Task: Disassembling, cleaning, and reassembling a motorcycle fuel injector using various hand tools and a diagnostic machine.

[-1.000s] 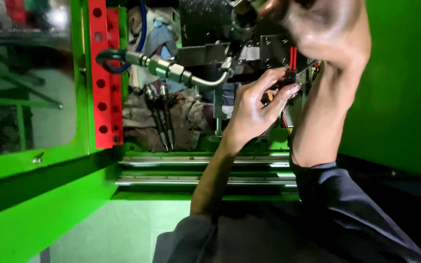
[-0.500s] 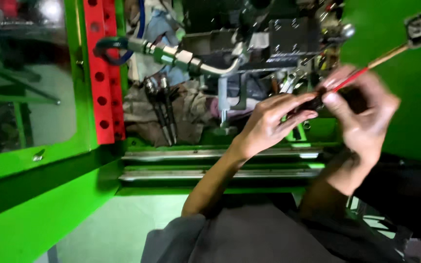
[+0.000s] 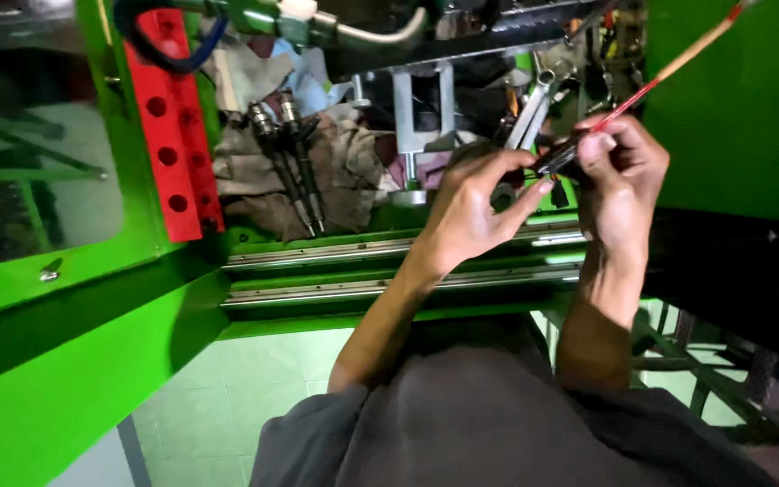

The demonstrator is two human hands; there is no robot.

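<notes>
Hands met before the green machine [image 3: 65,379]: the right hand [image 3: 619,176] pinched a red-and-orange wire [image 3: 669,68], while the left hand [image 3: 471,212] gripped its dark lower end [image 3: 556,160] above the steel rails [image 3: 317,271].

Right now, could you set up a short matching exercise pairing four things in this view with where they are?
Things:
1. red perforated bar
2. red wire
3. two metal injectors
4. steel rails

Places:
A. lying on the rags
B. upright at the left
C. held by the left hand and right hand
D. running across below the hands

Pairs: 1-B, 2-C, 3-A, 4-D
</notes>
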